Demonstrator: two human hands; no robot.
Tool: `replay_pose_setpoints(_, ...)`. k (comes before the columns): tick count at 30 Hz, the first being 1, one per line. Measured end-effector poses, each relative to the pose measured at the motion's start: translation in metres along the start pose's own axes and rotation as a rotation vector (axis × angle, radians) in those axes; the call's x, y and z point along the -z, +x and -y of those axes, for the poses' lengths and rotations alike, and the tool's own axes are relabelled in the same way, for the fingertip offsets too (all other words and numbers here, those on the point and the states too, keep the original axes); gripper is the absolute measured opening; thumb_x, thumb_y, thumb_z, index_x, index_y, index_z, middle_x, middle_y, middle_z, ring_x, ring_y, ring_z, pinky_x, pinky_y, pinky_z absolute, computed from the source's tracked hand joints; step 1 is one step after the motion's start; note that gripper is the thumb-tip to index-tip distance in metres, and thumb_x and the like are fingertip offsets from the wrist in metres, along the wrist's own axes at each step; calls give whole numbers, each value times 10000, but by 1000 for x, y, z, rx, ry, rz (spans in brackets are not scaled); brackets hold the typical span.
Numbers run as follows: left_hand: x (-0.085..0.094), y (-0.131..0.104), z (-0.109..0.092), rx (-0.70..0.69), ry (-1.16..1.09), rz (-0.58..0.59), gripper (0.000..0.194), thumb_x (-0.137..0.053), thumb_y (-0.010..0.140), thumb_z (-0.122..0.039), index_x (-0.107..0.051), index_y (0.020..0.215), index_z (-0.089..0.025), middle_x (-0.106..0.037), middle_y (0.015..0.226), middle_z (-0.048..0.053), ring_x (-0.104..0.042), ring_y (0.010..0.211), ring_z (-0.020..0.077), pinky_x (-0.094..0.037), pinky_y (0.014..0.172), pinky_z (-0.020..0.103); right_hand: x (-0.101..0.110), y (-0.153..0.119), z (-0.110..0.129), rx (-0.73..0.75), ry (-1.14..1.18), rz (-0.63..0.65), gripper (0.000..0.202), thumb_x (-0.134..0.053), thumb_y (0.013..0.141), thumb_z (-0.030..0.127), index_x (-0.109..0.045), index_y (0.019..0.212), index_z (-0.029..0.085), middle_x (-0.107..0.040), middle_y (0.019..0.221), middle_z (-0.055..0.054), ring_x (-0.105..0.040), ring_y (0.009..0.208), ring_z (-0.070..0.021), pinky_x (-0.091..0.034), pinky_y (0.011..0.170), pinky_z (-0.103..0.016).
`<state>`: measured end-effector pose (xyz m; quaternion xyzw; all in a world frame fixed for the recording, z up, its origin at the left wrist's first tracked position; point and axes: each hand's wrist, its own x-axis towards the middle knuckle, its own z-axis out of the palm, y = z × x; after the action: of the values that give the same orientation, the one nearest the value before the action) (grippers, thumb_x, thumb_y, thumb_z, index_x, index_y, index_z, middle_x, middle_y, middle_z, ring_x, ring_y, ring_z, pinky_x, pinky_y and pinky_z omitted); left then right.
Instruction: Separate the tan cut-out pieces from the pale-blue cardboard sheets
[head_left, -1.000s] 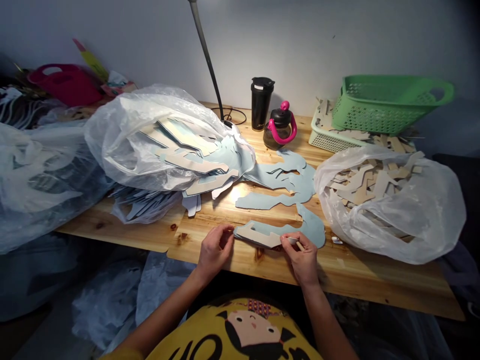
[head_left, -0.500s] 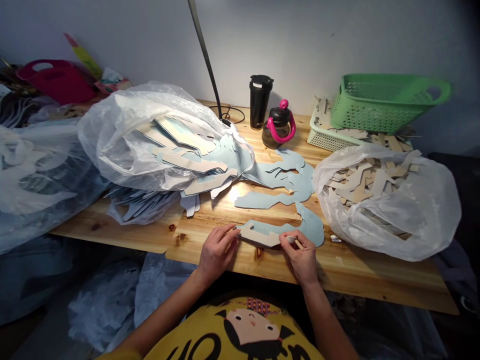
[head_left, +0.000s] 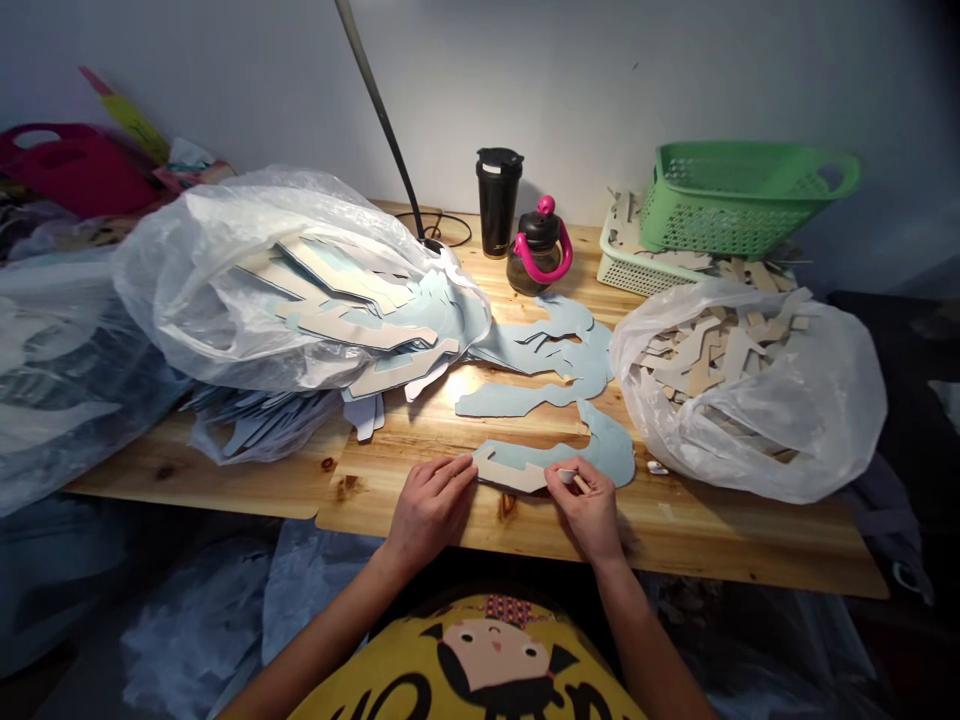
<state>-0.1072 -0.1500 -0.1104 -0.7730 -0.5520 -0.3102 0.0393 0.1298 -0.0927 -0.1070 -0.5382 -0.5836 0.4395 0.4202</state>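
A cream cardboard strip with a notched upper edge lies along the lower part of a pale blue cut-out piece, near the table's front edge. My left hand has its fingertips closed on the left end of the strip. At the strip's right end, the thumb and fingertips of my right hand pinch it. A small tool with a whitish head and a thin wooden-looking stick also sits in my right fingers, its lower part hidden. Behind lie another blue cut-out and a fanned stack of blue pieces.
On the left, a clear plastic bag spills cream and blue pieces. A second bag on the right holds cardboard strips. At the back stand a black tumbler, a pink-handled bottle, a lamp stem and a green basket.
The whole view has shifted slightly, so things appear further left. Both hands stay at the ends of the cream strip, and the gap of blue showing in its notch looks wider.
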Motion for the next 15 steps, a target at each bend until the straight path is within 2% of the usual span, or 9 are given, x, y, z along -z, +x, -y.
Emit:
replay_pose_setpoints(4, -1, -1, 1, -14, 23, 36, 275, -565, 906, -164, -626, 1174, -182, -656, 1219, 61, -590, 1079, 222, -458, 892, 375, 0, -1, -4, -15, -31, 6, 262, -636, 830, 351, -607, 715, 117, -556, 666, -21, -483, 615, -88, -399, 590, -178)
replay_pose_setpoints(8, 0, 2, 1, -72, 34, 143, 275, -507, 931, -135, -594, 1192, -146, -594, 1321, 72, -538, 1194, 231, -425, 976, 396, 0, 0, -5, 11, -86, 2, 262, -630, 834, 340, -596, 701, 117, -537, 640, -8, -472, 598, -79, -388, 586, -169)
replay_pose_setpoints(11, 1, 8, -1, -121, 35, 218, 211, -454, 957, -126, -606, 1103, -132, -544, 1383, 68, -510, 1242, 221, -410, 1022, 400, 0, -1, -4, 34, -141, 2, 271, -619, 847, 345, -594, 698, 119, -538, 635, -3, -473, 598, -76, -380, 582, -165)
replay_pose_setpoints(15, 1, 10, -1, -146, 11, 261, 185, -435, 969, -137, -607, 1034, -117, -514, 1410, 87, -504, 1250, 210, -432, 1045, 381, 6, -4, 1, 114, -276, 8, 297, -595, 884, 357, -581, 694, 129, -559, 644, -1, -486, 590, -73, -371, 596, -174)
